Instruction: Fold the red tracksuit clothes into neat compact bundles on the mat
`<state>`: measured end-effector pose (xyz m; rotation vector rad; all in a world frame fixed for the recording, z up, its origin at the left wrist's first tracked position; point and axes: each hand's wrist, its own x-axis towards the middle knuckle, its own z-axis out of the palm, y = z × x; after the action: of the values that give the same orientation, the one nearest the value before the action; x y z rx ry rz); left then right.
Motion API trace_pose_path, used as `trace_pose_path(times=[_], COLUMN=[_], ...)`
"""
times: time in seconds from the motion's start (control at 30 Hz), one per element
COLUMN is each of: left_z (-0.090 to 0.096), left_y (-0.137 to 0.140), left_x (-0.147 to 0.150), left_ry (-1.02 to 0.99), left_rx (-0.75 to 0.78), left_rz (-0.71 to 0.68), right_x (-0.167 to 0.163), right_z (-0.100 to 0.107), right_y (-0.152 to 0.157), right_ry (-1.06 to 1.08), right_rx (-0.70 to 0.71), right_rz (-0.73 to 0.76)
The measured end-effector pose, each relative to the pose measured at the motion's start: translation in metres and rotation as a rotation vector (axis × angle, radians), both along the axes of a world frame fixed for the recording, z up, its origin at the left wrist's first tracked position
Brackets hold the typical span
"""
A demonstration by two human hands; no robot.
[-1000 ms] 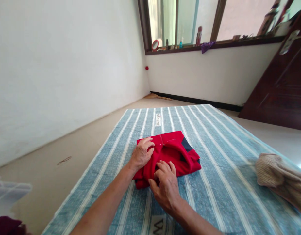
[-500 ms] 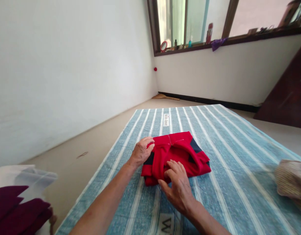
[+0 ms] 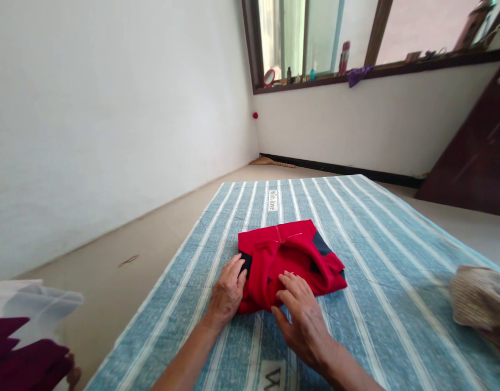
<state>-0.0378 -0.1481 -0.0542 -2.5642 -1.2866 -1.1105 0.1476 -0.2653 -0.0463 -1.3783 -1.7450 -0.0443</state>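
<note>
A red garment with dark navy panels [image 3: 294,255], seemingly a hooded jacket, lies folded into a compact bundle on the blue striped cloth [image 3: 347,336]. Its hood opening faces up and towards me. At the bundle's left edge rests my left hand [image 3: 228,288], fingers extended over the navy panel. My right hand [image 3: 301,309] lies on the near side of the hood, its fingers spread over the red fabric. Neither hand grasps the cloth. The underside of the garment is hidden.
On the right of the striped cloth lies a beige knitted item [image 3: 480,297]. White and maroon fabric [image 3: 25,353] shows at the lower left. A broom [image 3: 272,162] lies by the far wall, and small items line the windowsill [image 3: 318,81].
My left hand has slid from the garment's far left corner down its left edge towards me. My right hand stays on the hood. The view has shifted slightly.
</note>
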Motion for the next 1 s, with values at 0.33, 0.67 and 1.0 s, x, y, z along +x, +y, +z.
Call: trace_pose_path(times=[0.33,0.67,1.0], left_z=[-0.006,0.044,0.053], left_y=[0.004,-0.042,-0.081], left_x=[-0.009,0.011,0.055], left_ry=[-0.088,-0.041,0.456], left_rx=[-0.025,0.209,0.212], left_rz=[0.054,-0.055,-0.244], right_x=[0.029,0.075,0.084], right_z=[0.017,0.025,0.033], right_y=[-0.003,-0.023,-0.02], right_ry=[-0.068,-0.087,-0.58], right_rx=[0.066,0.183,0.013], right_rz=[-0.089,-0.113,0.035])
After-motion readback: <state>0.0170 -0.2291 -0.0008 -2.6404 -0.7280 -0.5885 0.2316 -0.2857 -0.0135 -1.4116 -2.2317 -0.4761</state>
